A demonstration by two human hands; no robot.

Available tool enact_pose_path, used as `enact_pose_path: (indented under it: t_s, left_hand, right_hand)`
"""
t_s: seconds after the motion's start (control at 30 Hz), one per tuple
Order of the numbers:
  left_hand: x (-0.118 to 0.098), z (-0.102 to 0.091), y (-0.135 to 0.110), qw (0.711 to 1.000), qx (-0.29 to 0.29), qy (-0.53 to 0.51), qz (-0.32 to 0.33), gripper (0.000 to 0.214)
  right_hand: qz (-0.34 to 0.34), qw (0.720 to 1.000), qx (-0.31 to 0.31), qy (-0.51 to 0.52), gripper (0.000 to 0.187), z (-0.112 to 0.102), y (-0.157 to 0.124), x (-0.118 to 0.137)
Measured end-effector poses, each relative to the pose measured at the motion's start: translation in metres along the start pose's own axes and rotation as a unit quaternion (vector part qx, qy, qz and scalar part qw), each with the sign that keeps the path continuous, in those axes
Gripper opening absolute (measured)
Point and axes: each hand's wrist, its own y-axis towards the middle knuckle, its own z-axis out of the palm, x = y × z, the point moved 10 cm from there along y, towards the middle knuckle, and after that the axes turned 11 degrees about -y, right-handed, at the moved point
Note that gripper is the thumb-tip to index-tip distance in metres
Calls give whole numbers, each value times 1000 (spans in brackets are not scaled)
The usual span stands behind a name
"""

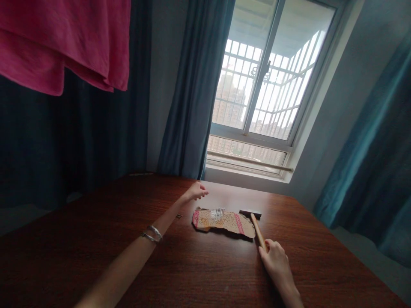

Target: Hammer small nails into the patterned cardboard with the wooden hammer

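My right hand (276,259) is wrapped round the wooden handle of a hammer (259,233). The hammer's dark head (250,213) rests low over the table by the right end of a torn piece of cardboard (228,224). Pink bands and many small dark dots mark that cardboard, and several nails (219,212) stand upright in a row near its far edge. Beyond the cardboard's left end is my left hand (196,191), its fingers curled together; whatever they hold, if anything, is too small to make out. Small nail-like pieces (179,216) lie beside my left forearm.
The brown wooden table (205,273) spreads under both arms. Behind it are a barred window (257,85) and a blue curtain (189,94). A pink cloth (67,42) hangs at upper left. Another curtain (372,171) hangs at the right.
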Motion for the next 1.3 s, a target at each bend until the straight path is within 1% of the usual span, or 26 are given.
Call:
enact_pose_path:
  t_s: [0.07,0.13,0.2,0.27,0.33,0.37,0.43,0.5,0.6,0.67,0.77,0.87,1.03,1.17,1.3]
  left_hand:
    - [3,-9,-10,996,46,71,-37,27]
    - [10,-18,-22,985,62,141,-77,23]
    - [20,-27,-34,972,59,194,-119,21]
    - [31,-33,-44,961,55,224,-155,20]
    - [42,-34,-51,953,58,245,-171,17]
    - [46,-35,-53,950,57,257,-169,14]
    - [47,-39,-56,947,42,285,-138,9]
    - [42,-41,-59,946,32,310,-85,9]
    - [34,-37,-69,940,60,335,-14,11]
    - [30,-37,-76,930,70,360,20,9]
    - [29,-39,-85,907,72,411,60,10]
    - [33,-35,-94,888,91,443,89,11]
    - [28,-27,-110,872,121,454,141,15]
    - [28,-26,-112,871,118,456,140,17]
    - [31,-28,-106,870,90,456,167,14]
  right_hand:
    - [-5,1000,2,5,26,3,0,0]
    - [-4,1000,3,7,25,7,0,-2]
    - [2,1000,5,9,26,10,0,-4]
    - [6,1000,7,14,26,11,-1,-6]
    - [2,1000,-1,19,27,10,-3,-6]
    - [0,1000,-6,20,26,9,-4,-6]
    - [-5,1000,-19,20,26,7,-6,-5]
    - [-8,999,-27,21,26,7,-7,-6]
    - [-3,999,-28,23,29,10,-6,-8]
    - [1,999,-25,24,30,12,-5,-10]
    - [0,999,-23,31,31,13,-5,-10]
    - [6,999,-17,39,32,12,-6,-11]
    - [8,999,-10,48,33,14,-4,-12]
    - [22,999,2,48,32,19,-1,-16]
    - [19,998,3,52,32,22,0,-16]
